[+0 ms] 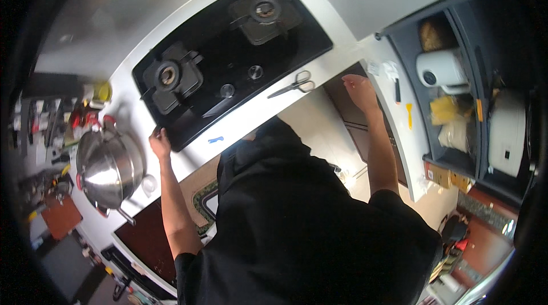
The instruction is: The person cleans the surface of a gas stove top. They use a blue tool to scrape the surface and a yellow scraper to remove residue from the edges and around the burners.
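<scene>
A black glass gas cooktop [222,52] with two burners lies on the white countertop [257,112] before me. My left hand [160,144] is at its near left corner, with the fingers curled around the edge. Off to the right, my right hand [360,91] hovers by the counter's inner corner, above a dark cabinet front. No object shows in it, and its fingers are too bunched to make out clearly. Black-handled scissors [295,84] rest along the front strip of the counter. A small blue item [215,139] lies nearer to my left hand.
Left of the cooktop stands a large steel pot [111,170] with red handles, beside a small clear dish [149,185]. A black-handled tool [397,90] and a yellow scraper [409,116] lie on the right counter. Behind them is a grey shelf unit [432,151] holding a white appliance [443,67].
</scene>
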Demonstrator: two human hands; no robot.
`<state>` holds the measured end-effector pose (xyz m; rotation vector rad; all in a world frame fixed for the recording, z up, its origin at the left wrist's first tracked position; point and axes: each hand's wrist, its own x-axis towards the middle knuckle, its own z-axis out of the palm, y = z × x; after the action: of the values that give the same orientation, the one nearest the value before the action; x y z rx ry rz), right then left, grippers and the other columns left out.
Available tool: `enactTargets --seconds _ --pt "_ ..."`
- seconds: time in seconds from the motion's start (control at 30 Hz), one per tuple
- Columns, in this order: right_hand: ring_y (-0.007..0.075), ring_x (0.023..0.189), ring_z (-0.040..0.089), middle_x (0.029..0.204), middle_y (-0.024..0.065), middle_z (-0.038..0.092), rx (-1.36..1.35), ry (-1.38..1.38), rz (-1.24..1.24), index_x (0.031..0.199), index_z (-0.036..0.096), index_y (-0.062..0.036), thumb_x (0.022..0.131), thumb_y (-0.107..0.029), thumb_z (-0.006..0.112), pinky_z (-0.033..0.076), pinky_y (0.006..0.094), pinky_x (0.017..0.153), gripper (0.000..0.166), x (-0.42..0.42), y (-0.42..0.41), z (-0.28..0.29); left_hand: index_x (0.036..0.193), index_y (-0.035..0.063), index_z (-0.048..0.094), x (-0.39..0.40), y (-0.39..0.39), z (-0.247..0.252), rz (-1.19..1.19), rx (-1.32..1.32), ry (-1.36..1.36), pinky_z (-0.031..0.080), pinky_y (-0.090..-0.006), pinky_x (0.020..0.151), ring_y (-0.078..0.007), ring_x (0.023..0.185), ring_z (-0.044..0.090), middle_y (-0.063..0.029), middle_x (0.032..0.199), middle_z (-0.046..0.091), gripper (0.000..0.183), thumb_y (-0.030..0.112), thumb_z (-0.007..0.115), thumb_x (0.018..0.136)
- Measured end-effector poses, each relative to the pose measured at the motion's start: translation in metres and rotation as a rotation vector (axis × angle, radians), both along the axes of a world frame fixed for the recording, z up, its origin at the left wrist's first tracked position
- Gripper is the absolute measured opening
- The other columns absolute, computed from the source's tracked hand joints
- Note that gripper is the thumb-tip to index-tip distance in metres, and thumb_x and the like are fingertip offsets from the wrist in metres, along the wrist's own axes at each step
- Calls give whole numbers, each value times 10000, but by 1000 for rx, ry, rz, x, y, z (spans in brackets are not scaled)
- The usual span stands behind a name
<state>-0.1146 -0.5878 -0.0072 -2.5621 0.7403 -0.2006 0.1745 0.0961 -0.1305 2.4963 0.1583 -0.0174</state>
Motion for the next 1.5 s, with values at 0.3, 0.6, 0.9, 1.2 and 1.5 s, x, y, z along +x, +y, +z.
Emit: enactTargets --seconds 0.3,0.6,0.9,1.2,1.5 --pt "418 875 767 949 173 798 -256 46 -546 1046 836 -158 968 -199 667 619 512 797 191 -100 -84 -29 1230 56 811 10 -12 15 57 264 21 613 -457 909 -346 985 813 -155 1061 837 361 334 784 1002" --pt "359 1120 746 1262 185 761 -769 623 -257 1369 700 -65 1063 -373 631 604 502 931 440 -365 -320 -119 1257 12 770 -77 -10 -64 113 -122 67 600 -460 982 -362 1084 778 -221 1181 787 367 53 629 921" --pt "373 925 785 1025 170 821 36 507 -967 1122 815 -4 1012 -427 659 632 517 819 464 -329 -245 -131 1349 12 730 -78 -10 28 180 -10 131 578 -459 1029 -380 1137 751 -238 1247 755 392 30 583 986" --pt "433 1209 718 1329 231 752 -283 25 -667 1441 695 -38 1079 -547 574 562 499 1010 636 -185 -139 -49 1352 5 723 -31 -4 54 73 -23 -1 552 -471 1063 -415 1149 713 -267 1291 704 393 42 596 982" --pt "205 1184 679 1269 136 744 182 -98 20 1385 685 27 1144 -196 594 514 348 1051 340 57 238 45 1380 -17 674 -61 26 64 -145 -326 4 508 -487 1102 -437 1254 634 -249 1310 675 415 13 629 969"
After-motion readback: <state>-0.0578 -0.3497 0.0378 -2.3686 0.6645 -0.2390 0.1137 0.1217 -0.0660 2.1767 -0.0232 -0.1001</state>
